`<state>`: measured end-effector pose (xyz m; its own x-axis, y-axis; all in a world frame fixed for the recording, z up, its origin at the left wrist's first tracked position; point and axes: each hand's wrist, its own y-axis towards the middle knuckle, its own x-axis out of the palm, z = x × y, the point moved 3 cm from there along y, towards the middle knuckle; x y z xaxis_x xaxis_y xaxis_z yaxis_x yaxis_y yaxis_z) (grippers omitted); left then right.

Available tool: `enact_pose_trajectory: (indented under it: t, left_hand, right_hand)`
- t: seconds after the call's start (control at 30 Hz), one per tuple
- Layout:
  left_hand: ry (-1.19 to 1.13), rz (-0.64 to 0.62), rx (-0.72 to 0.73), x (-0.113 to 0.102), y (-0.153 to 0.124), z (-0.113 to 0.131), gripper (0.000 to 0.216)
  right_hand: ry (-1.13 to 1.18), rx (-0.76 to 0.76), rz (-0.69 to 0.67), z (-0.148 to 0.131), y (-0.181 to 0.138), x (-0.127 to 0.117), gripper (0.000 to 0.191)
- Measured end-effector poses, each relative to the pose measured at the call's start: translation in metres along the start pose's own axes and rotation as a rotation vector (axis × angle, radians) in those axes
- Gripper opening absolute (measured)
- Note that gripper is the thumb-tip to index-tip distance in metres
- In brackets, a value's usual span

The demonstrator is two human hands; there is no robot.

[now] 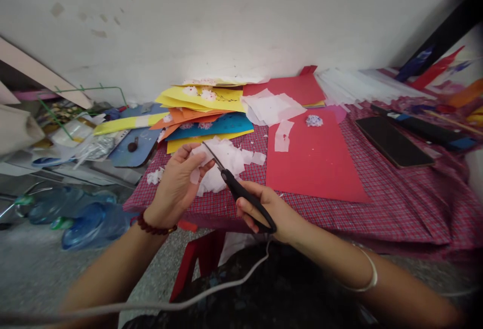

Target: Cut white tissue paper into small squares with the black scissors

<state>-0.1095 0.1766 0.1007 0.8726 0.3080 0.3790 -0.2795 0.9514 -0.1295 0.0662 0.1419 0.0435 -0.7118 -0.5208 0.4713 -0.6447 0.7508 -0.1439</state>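
My left hand [181,173] pinches a small piece of white tissue paper [202,157] between thumb and fingers. In my right hand [266,206] is a pair of black-handled scissors [245,193], its blades pointing up and left across the held paper. A heap of cut white tissue paper [228,160] lies on the table just behind both hands. To the right, a red paper sheet [313,168] carries a small pale purple paper flower [314,120] and a strip of pale tissue [282,136].
Behind the heap are stacked yellow, orange and blue sheets [222,127] with paper flowers. A black phone [394,140] lies on the checked tablecloth [400,208] at right. Blue water bottles [94,223] lie on the floor at left. A white cable [196,299] crosses my lap.
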Motion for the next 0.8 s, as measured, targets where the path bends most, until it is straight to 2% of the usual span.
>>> enact_pose_trajectory:
  t: [0.1, 0.17, 0.27, 0.43, 0.67, 0.8]
  left_hand:
    - [0.019, 0.034, -0.126, -0.003, 0.001, 0.003, 0.005]
    - [0.082, 0.039, -0.223, -0.010, 0.001, 0.005, 0.005]
    - [0.174, 0.008, -0.277, -0.024, 0.003, 0.007, 0.006]
    - [0.224, -0.046, -0.255, -0.035, 0.007, 0.013, 0.015]
    - [0.242, -0.057, -0.138, -0.028, 0.028, 0.022, 0.020]
    - [0.270, -0.076, -0.116, -0.027, 0.037, 0.019, 0.018]
  right_hand:
    - [0.023, 0.010, 0.038, -0.001, 0.001, -0.004, 0.053]
    - [0.037, 0.027, 0.054, -0.003, 0.001, -0.007, 0.055]
    - [0.055, 0.054, 0.062, -0.005, 0.001, -0.013, 0.058]
    - [0.075, 0.092, 0.011, -0.005, 0.005, -0.020, 0.057]
    - [0.139, 0.252, -0.125, -0.002, 0.000, -0.026, 0.076]
    - [0.094, 0.234, -0.153, -0.005, -0.004, -0.028, 0.071]
